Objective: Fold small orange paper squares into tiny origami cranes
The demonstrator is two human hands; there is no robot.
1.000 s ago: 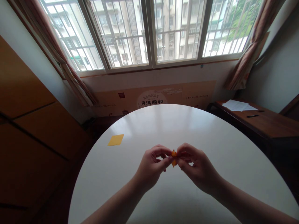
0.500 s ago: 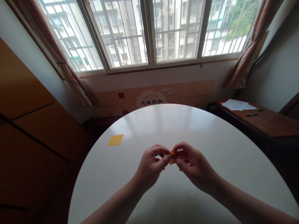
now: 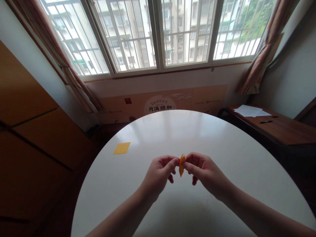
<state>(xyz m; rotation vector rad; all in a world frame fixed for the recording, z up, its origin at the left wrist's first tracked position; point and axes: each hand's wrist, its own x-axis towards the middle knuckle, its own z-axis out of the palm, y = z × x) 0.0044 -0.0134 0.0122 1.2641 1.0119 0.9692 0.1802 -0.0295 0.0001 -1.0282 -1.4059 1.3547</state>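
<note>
A small folded piece of orange paper (image 3: 181, 168), narrow and pointed at both ends, is held upright between my two hands above the white round table (image 3: 118, 200). My left hand (image 3: 161, 172) pinches its left side between thumb and index finger. On the other side my right hand (image 3: 203, 169) grips it with thumb and fingertips, the remaining fingers curled beneath. A flat square of yellow paper (image 3: 121, 148) lies on the table to the left, apart from both hands.
At the right stands a brown wooden table (image 3: 283, 128) with white sheets (image 3: 251, 111) and a black pen (image 3: 266, 122) on it. A wooden cabinet (image 3: 29, 148) is on the left. Beyond the round table are a printed panel (image 3: 209, 97) and barred windows.
The folded paper now shows more of its length, with its points visible above and below the fingertips. My left thumb has shifted up and left, and lower fingers on both hands have loosened downward.
</note>
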